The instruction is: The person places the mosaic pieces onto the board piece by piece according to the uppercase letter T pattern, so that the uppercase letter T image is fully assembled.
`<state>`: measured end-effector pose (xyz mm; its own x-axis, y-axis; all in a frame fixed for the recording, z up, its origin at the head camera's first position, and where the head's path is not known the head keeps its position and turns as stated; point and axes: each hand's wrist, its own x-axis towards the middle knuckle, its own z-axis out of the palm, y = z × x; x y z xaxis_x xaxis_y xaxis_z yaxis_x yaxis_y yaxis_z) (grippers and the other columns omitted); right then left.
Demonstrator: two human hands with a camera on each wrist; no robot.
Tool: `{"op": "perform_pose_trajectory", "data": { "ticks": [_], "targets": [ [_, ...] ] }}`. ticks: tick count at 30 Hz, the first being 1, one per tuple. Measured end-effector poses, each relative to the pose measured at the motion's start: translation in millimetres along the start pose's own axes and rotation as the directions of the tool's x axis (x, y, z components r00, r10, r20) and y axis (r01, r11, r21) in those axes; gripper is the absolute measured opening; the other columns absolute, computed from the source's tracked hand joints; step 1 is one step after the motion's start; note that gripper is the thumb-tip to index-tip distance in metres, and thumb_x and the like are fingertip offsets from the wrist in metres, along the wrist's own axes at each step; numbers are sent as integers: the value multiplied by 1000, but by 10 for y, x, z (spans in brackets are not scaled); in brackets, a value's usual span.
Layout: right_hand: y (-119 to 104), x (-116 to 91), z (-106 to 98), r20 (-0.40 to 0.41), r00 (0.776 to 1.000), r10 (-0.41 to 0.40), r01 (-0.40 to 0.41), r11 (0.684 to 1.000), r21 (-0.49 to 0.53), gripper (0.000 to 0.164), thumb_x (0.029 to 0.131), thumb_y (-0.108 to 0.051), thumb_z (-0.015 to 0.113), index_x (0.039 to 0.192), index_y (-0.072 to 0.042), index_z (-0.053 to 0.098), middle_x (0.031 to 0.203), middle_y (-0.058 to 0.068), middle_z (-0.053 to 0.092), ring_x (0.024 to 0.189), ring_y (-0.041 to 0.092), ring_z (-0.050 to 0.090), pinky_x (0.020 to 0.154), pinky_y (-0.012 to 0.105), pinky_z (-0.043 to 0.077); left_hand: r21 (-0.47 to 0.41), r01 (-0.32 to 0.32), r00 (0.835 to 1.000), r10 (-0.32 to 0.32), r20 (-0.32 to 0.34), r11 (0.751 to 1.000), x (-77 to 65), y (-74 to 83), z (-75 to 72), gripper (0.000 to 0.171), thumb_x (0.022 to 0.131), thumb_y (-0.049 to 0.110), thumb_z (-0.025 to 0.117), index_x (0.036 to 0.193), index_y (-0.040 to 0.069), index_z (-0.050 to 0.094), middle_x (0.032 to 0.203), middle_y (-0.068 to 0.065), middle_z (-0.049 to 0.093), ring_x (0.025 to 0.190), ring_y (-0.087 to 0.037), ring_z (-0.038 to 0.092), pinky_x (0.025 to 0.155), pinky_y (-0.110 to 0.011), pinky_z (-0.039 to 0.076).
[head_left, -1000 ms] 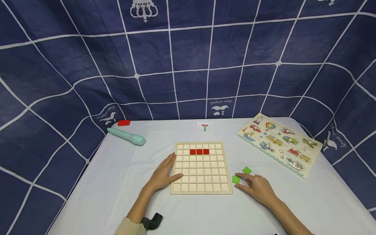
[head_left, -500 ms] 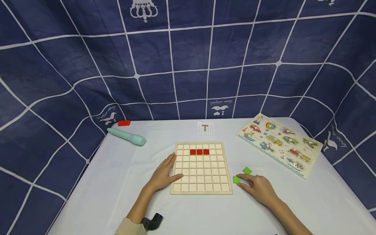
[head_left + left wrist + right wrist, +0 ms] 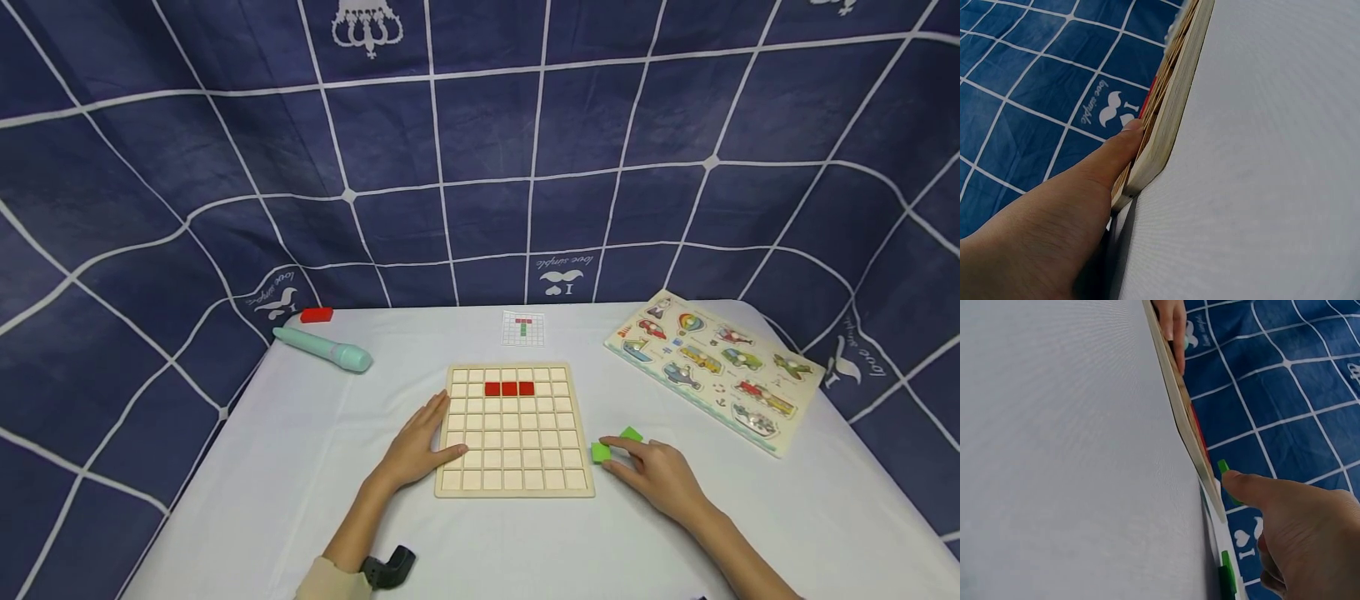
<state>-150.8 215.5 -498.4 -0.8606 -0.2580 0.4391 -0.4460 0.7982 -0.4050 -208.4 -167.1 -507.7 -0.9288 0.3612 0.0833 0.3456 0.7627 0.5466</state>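
A wooden grid board (image 3: 521, 457) lies flat on the white tabletop, with red square tiles (image 3: 510, 388) in its second row from the far side. My left hand (image 3: 412, 444) rests along the board's left edge, thumb laid over the rim (image 3: 1147, 164) and fingers fairly straight. Just off the board's right edge, my right hand (image 3: 663, 479) pinches a green square tile (image 3: 601, 452) by thumb and forefinger. In the right wrist view that tile (image 3: 1223, 466) appears raised off the table. A second green tile (image 3: 632, 434) lies on the cloth behind the fingers, partly hidden by them.
A small card (image 3: 523, 329) printed with a red and green T pattern lies beyond the board. At the back right is a picture puzzle board (image 3: 712, 367). A mint-green microphone-shaped object (image 3: 322, 348) and a red piece (image 3: 317, 315) lie far left. A dark blue curtain (image 3: 487, 150) surrounds the table.
The right hand has shifted slightly left with the green tile, which seems lifted and nearer the board's edge. The left hand and the board have stayed put.
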Motion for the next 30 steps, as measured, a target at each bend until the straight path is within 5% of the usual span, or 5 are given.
{"op": "perform_pose_trajectory", "data": {
  "ticks": [16,30],
  "targets": [
    [-349,514,382,12,998,-60,60,998,33,30,77,-33,74,104,-19,71,46,-19,24,45,-2,20,44,19,23,-14,4,1000,-4,-14,1000,-24,12,-15,94,79,57,62,146,6,21,152,-11,17,137,-32,16,107,-51,18],
    [-493,953,830,24,999,-28,25,993,111,32,81,-33,71,107,-15,70,43,-15,28,41,0,20,41,20,22,-1,-13,1000,13,-14,1000,-18,15,-8,93,80,56,63,146,4,22,151,-12,18,137,-30,17,107,-50,19]
  ]
}}
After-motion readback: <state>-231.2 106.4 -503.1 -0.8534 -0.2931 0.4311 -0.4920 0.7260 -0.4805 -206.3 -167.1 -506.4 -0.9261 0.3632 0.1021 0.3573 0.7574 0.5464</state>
